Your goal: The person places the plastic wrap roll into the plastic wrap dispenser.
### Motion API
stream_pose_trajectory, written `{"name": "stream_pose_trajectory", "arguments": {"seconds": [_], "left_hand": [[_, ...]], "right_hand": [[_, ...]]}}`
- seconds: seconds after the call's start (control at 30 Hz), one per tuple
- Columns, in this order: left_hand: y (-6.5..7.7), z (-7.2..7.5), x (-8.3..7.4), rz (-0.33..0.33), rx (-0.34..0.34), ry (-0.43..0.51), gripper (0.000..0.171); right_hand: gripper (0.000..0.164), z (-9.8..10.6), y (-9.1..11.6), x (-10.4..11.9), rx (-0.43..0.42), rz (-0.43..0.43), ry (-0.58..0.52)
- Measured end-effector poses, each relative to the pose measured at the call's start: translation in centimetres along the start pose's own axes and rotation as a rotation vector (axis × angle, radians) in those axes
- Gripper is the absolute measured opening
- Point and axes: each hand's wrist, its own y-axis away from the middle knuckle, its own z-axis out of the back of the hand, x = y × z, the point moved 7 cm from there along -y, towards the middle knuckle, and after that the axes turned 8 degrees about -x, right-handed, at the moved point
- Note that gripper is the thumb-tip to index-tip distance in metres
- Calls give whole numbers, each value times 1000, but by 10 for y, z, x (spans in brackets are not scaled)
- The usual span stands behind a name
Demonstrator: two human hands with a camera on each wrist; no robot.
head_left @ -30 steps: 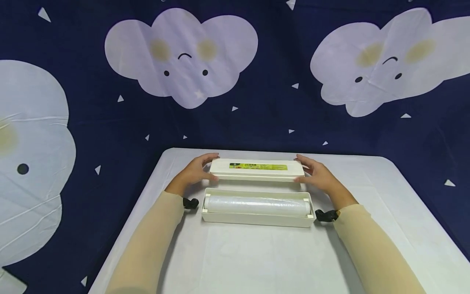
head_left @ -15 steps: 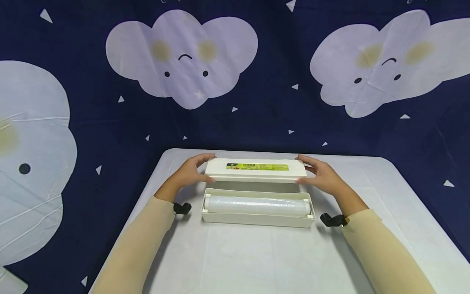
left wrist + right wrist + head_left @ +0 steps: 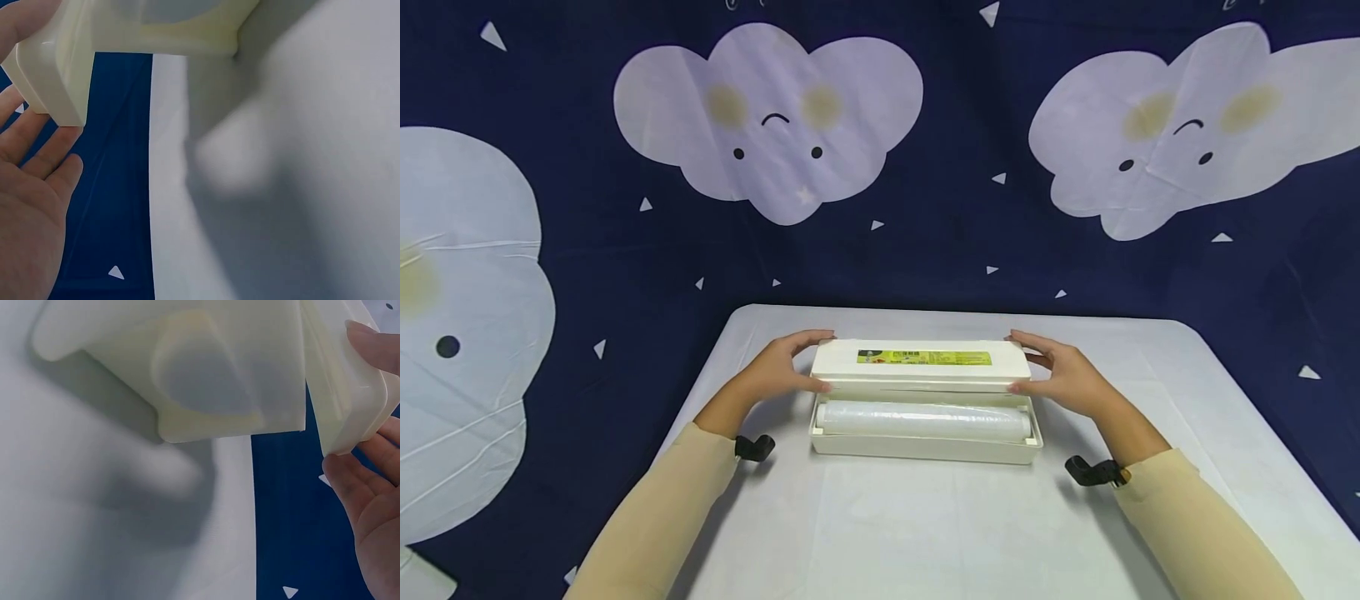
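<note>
Between both hands is a long white lid [image 3: 917,375] with a yellow-green label, gripped at its two ends. My left hand [image 3: 771,367] has the thumb on the front edge and the fingers round the back at the left end. The right hand [image 3: 1071,379] grips the other end the same way. Under and in front of the lid stands a white cling film box [image 3: 925,447] holding a roll of cling film [image 3: 925,420]; the lid overlaps its back rim. In the right wrist view, the lid [image 3: 340,381] is tilted beside the box's end wall [image 3: 275,381].
A white-covered table [image 3: 880,533] carries the box. Behind it hangs a dark blue cloth [image 3: 955,250] with cloud shapes. A black wrist camera mount [image 3: 754,448] sits on the left wrist, another black mount [image 3: 1093,472] on the right.
Both hands have brought the lid nearer to the person, from behind the box to over its back rim. The box and the roll have stayed in place.
</note>
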Motion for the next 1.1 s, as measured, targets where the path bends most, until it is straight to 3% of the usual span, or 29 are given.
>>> {"name": "stream_pose_trajectory", "arguments": {"seconds": [0.57, 0.9, 1.1], "left_hand": [[25, 0, -8, -19, 24, -2, 97], [32, 1, -12, -49, 20, -30, 95], [38, 0, -12, -30, 25, -45, 95]], "right_hand": [[97, -3, 22, 5, -2, -11, 13], [96, -5, 30, 9, -2, -9, -3], [96, -7, 39, 8, 0, -18, -13]]}}
